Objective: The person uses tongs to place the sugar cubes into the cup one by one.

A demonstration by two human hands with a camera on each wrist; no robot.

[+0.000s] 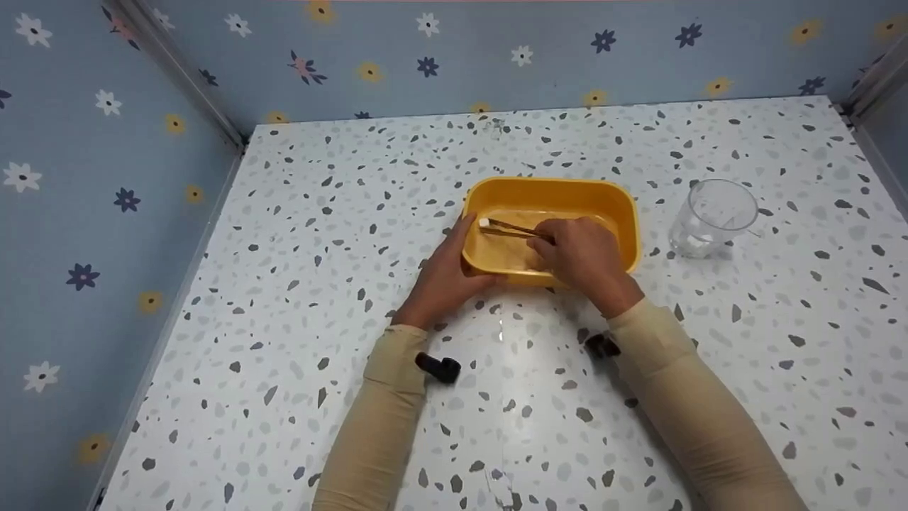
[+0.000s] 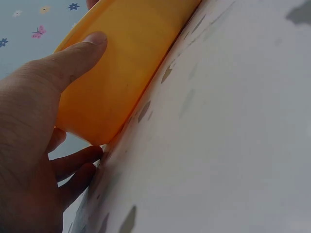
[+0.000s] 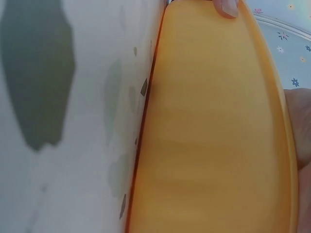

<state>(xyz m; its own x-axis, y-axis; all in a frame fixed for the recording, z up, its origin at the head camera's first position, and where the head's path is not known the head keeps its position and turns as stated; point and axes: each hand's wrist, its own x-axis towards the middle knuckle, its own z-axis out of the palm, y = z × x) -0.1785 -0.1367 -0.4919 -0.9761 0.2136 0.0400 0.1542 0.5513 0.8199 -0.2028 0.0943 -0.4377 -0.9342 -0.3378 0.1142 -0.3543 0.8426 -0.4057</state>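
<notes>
In the head view a yellow rectangular tub (image 1: pixel 550 191) sits on the table. My left hand (image 1: pixel 447 273) grips its left end. In the left wrist view the thumb (image 2: pixel 95 41) presses the tub's outer side (image 2: pixel 116 82), and the other fingers go round the corner. My right hand (image 1: pixel 585 255) reaches over the near rim and pinches brown tweezers (image 1: pixel 521 228). Their tips lie at a small white cube (image 1: pixel 484 223) near the tub's left inner wall. In the right wrist view the tub's side (image 3: pixel 209 111) hides the tweezers and most of this hand.
A clear drinking glass (image 1: pixel 713 216) stands to the right of the tub, with something small and whitish at its bottom. Flower-patterned walls (image 1: pixel 482 64) border the speckled white table (image 1: pixel 319 234) at the back and sides.
</notes>
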